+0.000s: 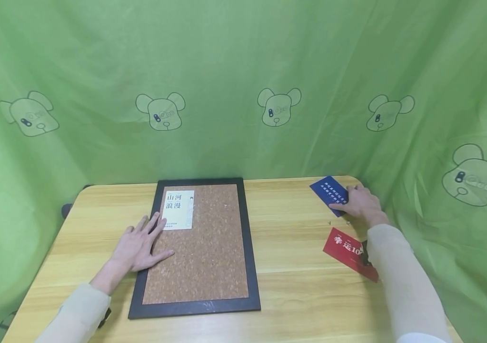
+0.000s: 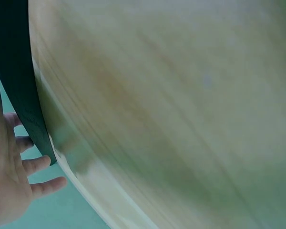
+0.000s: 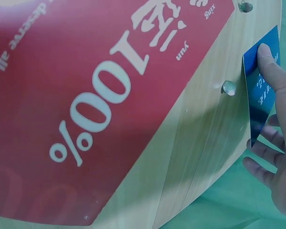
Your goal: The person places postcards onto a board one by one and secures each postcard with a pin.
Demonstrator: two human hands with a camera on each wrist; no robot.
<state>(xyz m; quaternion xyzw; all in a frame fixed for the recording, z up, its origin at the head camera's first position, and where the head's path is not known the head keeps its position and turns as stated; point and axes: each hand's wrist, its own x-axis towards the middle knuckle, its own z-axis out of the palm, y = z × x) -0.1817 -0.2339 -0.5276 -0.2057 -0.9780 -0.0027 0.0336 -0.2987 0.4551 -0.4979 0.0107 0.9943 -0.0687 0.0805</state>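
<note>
My left hand [image 1: 138,245] lies with fingers spread over the left edge of a black-framed cork board [image 1: 204,267]. Its fingertips reach the lower left of a white card [image 1: 180,207] with Chinese characters, near the board's top left. In the left wrist view the fingers look straight beside the dark frame [image 2: 19,81]. At the table's far right, my right hand [image 1: 364,204] pinches a blue card [image 1: 328,193] with white writing. The right wrist view has the thumb on the card's face [image 3: 257,95] and fingers behind it; the card's near edge is raised.
A red card [image 1: 343,250] lies nearer on the right, partly hidden by the right forearm. Between the two cards sit small clear push pins [image 3: 229,88] on the wooden table [image 1: 294,286]. Green curtain [image 1: 226,57] hangs behind and at both sides.
</note>
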